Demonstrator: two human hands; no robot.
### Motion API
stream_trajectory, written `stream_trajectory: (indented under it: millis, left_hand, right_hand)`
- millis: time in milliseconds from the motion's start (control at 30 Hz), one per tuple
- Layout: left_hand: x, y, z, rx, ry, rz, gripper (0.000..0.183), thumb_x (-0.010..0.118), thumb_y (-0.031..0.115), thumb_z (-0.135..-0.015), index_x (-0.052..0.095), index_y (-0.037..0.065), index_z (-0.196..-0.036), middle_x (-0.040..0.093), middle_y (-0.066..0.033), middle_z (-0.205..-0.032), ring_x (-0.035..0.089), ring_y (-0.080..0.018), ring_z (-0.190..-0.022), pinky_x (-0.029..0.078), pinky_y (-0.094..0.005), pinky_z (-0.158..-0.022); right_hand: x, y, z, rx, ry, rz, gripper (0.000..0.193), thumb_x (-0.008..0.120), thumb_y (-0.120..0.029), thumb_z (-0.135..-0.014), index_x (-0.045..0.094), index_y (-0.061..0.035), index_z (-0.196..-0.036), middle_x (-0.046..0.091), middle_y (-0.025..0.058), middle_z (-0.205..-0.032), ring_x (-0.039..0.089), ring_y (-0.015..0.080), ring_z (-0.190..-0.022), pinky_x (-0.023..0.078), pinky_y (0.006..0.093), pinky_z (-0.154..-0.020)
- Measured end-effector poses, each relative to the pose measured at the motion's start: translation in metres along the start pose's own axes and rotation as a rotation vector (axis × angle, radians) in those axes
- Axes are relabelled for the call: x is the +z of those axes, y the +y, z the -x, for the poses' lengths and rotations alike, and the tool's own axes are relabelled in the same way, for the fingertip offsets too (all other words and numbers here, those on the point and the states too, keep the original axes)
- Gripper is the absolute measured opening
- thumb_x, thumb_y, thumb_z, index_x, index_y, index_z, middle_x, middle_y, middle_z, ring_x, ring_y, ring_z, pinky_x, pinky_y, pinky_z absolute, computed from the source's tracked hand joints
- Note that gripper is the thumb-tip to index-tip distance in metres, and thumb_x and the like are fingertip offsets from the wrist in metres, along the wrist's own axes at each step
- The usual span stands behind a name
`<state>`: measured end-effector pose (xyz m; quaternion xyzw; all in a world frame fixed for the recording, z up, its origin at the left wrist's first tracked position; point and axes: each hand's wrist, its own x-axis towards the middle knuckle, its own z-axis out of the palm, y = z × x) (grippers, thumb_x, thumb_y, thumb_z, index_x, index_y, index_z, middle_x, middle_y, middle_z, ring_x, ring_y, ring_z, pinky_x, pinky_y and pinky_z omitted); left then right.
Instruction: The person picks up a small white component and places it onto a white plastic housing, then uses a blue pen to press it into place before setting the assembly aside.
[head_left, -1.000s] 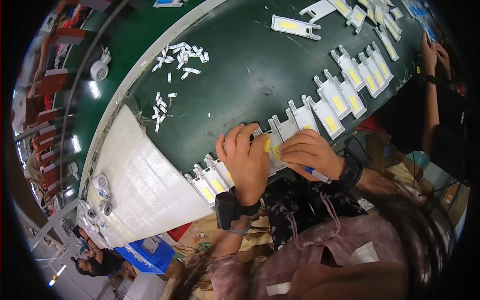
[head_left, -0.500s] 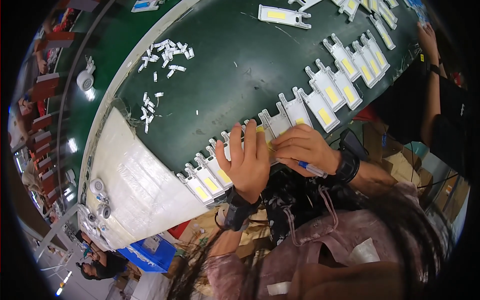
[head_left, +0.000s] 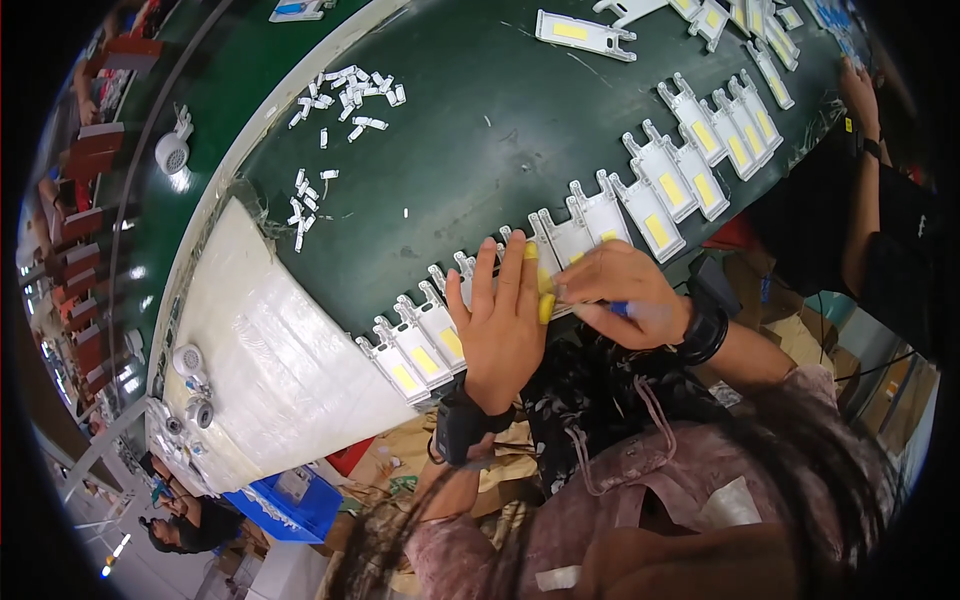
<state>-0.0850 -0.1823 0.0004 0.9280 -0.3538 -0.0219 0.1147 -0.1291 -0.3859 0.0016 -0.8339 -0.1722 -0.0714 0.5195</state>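
White plastic plates with prongs and yellow rectangles (head_left: 411, 355) lie side by side in a slanting row along the near edge of the green work surface. My left hand (head_left: 503, 335) lies spread across the middle of this row, its fingers straight. Just right of it, my right hand (head_left: 640, 295) is curled and blurred by motion, with a slim blue pen-like tool (head_left: 622, 309) held in it. Between the two hands a yellow piece (head_left: 546, 307) stands out over a plate; whether the right fingertips pinch it is unclear.
Small white parts (head_left: 355, 95) are scattered at the far left. More plates (head_left: 655, 180) continue to the right, toward a co-worker's arm (head_left: 862, 105). Plastic-wrapped board (head_left: 265, 350) covers the left near side, above a blue bin (head_left: 300, 505). A round white fixture (head_left: 172, 153) sits beyond the rim.
The yellow piece between my hands now shows more plainly. My right fingers have shifted and blurred, still with the blue tool. My left hand stays flat on the plates; the view has shifted slightly.
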Motion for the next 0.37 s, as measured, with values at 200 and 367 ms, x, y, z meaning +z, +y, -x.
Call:
stream_trajectory:
  millis: [200,367]
  left_hand:
    - [0.003,-0.005,0.001,-0.004,0.054,0.119,0.044,0.066,0.024,-0.088,0.061,0.008,-0.129,0.046,-0.0040,-0.150,0.039,-0.0292,-0.139,0.020,-0.0553,-0.114]
    - [0.003,-0.005,0.001,-0.014,-0.006,0.115,0.046,0.066,0.025,-0.090,0.059,0.011,-0.133,0.045,-0.0045,-0.151,0.037,-0.0299,-0.140,0.020,-0.0550,-0.115]
  right_hand:
    - [-0.001,0.001,-0.022,0.156,0.113,-0.032,0.010,0.060,-0.002,-0.092,0.069,-0.0004,-0.096,0.066,0.0117,-0.090,0.061,0.0242,-0.075,0.046,0.0333,-0.066]
    - [0.008,-0.001,-0.032,0.244,0.173,-0.061,0.013,0.058,-0.006,-0.096,0.069,0.0018,-0.095,0.067,0.0111,-0.090,0.060,0.0233,-0.071,0.046,0.0324,-0.062]
